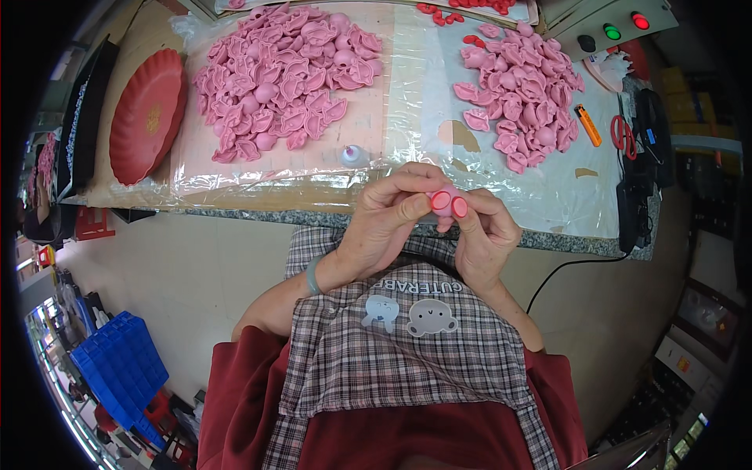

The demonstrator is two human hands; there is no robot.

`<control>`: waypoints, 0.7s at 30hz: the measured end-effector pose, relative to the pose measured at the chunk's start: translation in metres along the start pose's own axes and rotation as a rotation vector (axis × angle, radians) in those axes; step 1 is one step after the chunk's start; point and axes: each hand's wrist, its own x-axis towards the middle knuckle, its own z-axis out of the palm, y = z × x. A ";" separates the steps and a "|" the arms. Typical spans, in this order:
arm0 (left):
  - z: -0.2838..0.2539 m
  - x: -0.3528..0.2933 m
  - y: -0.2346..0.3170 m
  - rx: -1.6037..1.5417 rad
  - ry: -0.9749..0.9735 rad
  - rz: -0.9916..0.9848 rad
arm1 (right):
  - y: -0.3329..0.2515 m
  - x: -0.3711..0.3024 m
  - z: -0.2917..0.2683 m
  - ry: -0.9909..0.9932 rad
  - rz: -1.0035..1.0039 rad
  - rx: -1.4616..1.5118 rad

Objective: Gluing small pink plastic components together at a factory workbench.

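Two hands at the near edge of the worktop, both pinching one small pink moulded piece held just above a checked apron. Left hand: fingers curled, thumb pressed against the left side of the piece. Right hand: fingers bent inward, thumb pressed against the right side, touching the left thumb. Thumbnails painted red. Pale green bracelet on the left wrist. Behind the hands, on clear plastic sheeting: large pile of pink pieces to the left, smaller pile of pink pieces to the right, small white-capped bottle between, near the front. Red scalloped plate at far left. Orange utility knife and red-handled scissors just right of the smaller pile.
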 end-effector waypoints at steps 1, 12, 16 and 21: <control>0.000 0.000 0.000 0.000 0.000 0.000 | 0.000 0.000 0.000 0.000 0.000 0.000; -0.009 -0.008 -0.006 -0.339 0.049 -0.139 | -0.011 0.009 -0.004 -0.083 -0.346 -0.441; -0.010 -0.007 -0.009 -0.394 0.014 -0.153 | -0.014 0.011 -0.004 -0.100 -0.395 -0.504; -0.007 -0.006 -0.008 -0.348 0.042 -0.184 | -0.015 0.011 -0.008 -0.122 -0.488 -0.610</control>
